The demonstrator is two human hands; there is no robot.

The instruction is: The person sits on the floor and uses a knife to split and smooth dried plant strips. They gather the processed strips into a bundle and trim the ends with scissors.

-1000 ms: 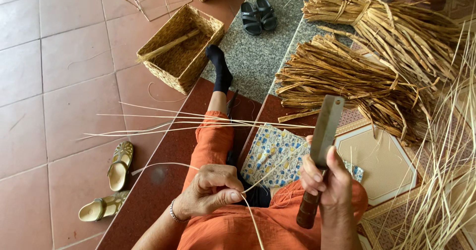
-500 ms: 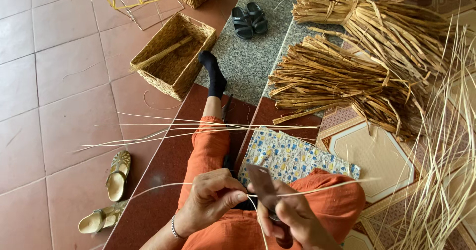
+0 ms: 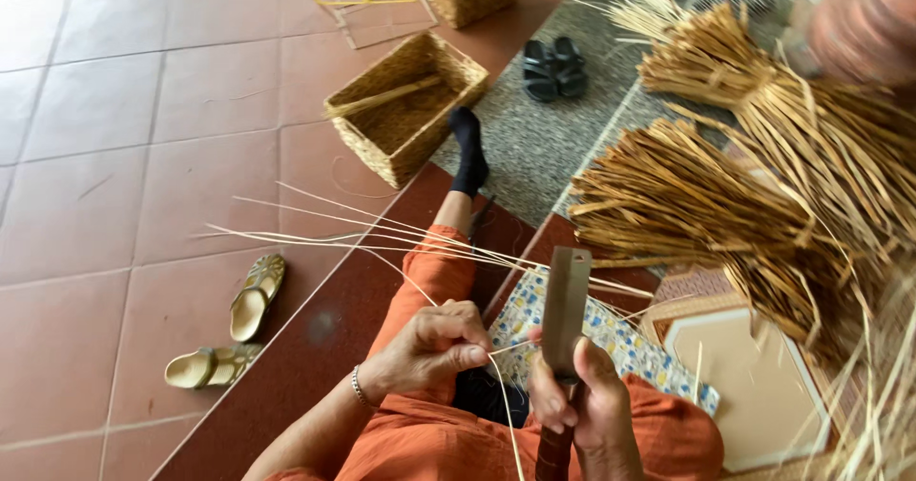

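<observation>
Hands worked low in the head view, over a lap in orange cloth. The left hand [image 3: 439,343] was closed, pinching a thin pale straw strip [image 3: 503,400] between thumb and fingers; the strip ran down past the wrist. The right hand [image 3: 582,400] was wrapped tight around the dark wooden handle of a broad flat steel blade [image 3: 565,309], which stood upright just beside the left hand. More long pale strips [image 3: 363,233] lay across the knee. A rectangular woven straw basket [image 3: 405,109] stood on the red tile floor [image 3: 105,156], and big bundles of dried golden straw [image 3: 725,214] lay to the right.
</observation>
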